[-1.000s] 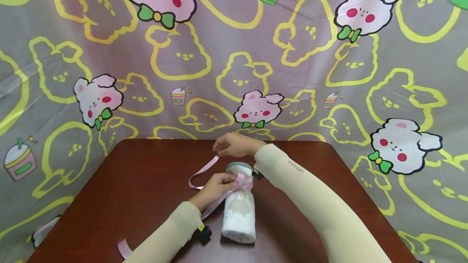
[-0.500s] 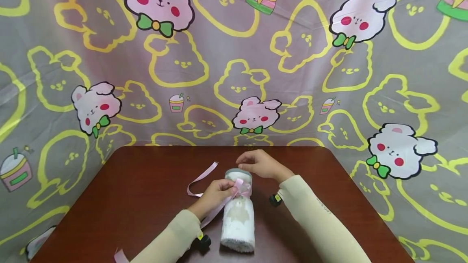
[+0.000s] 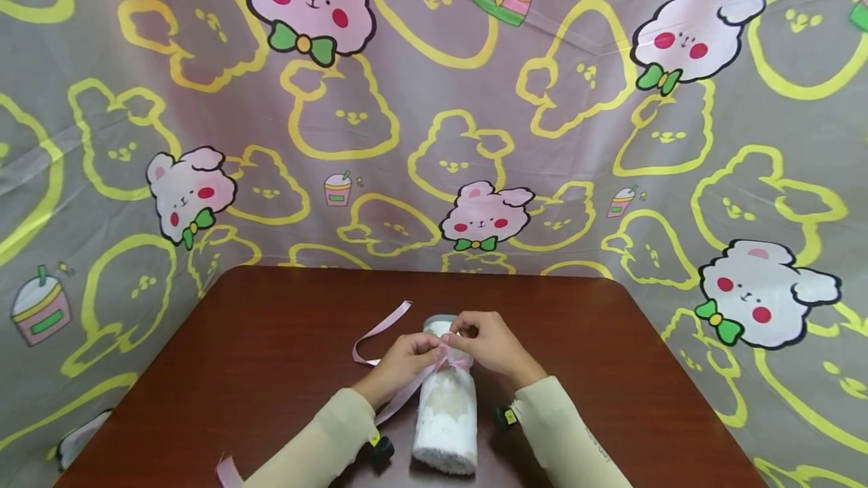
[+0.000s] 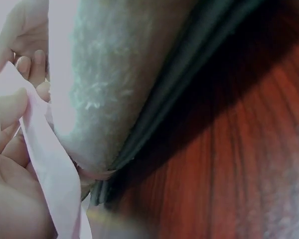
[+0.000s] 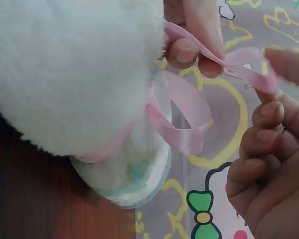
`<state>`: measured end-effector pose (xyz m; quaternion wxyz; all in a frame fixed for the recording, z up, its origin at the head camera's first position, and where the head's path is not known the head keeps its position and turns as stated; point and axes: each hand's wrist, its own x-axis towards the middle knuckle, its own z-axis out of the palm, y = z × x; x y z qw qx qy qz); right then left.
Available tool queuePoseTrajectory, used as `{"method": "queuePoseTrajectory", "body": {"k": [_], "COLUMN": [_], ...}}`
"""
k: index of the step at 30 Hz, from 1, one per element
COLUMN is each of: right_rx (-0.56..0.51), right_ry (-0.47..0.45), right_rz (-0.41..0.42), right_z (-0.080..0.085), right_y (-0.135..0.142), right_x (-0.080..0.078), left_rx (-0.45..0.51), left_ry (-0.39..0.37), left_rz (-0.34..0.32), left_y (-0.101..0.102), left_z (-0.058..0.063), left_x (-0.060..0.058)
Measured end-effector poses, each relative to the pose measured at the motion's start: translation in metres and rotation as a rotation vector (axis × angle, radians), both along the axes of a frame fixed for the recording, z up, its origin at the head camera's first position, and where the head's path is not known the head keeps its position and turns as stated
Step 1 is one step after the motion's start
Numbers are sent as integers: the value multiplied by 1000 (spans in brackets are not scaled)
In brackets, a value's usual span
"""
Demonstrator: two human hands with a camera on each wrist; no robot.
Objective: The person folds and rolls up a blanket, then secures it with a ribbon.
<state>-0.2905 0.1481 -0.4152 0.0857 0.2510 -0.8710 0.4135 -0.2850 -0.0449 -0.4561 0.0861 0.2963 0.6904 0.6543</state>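
Observation:
A white fuzzy bottle-shaped thing (image 3: 444, 420) with a grey-green rim lies on the table, its wide end toward me. Pink ribbon (image 5: 189, 137) goes round its narrow neck and stands out in a loop there. My left hand (image 3: 403, 361) pinches the ribbon beside the neck, from the left. From the right, my right hand (image 3: 493, 345) has thumb and fingertips on a second loop, close to the left fingertips. In the right wrist view, this loop runs between the left fingers (image 5: 207, 30) and the right hand's fingertips. The hands partly hide the neck.
One ribbon tail (image 3: 376, 331) curves across the brown table (image 3: 285, 322) at the far left of the neck. Another ribbon end (image 3: 228, 471) shows by the left sleeve. A grey curtain (image 3: 380, 96) with cartoon rabbits surrounds the table.
My right hand let go of the far ribbon tail, swung back toward the right and came down to the loop at the neck. The left hand keeps its pinch beside the neck.

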Motion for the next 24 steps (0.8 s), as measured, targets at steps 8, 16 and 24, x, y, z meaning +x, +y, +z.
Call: {"method": "queuePoseTrajectory", "body": {"k": [8, 16, 24], "right_rx": [-7, -7, -48], "right_ry": [24, -5, -37], "right_rz": [-8, 9, 12], "right_z": [-4, -7, -7], "right_y": [3, 4, 6], "right_x": [3, 5, 4], "left_rx": [14, -5, -92], "left_ry": [17, 29, 3], "left_rz": [-25, -31, -11], "left_y": [2, 0, -14], "left_z": [2, 3, 5], "left_x": [2, 1, -5]}}
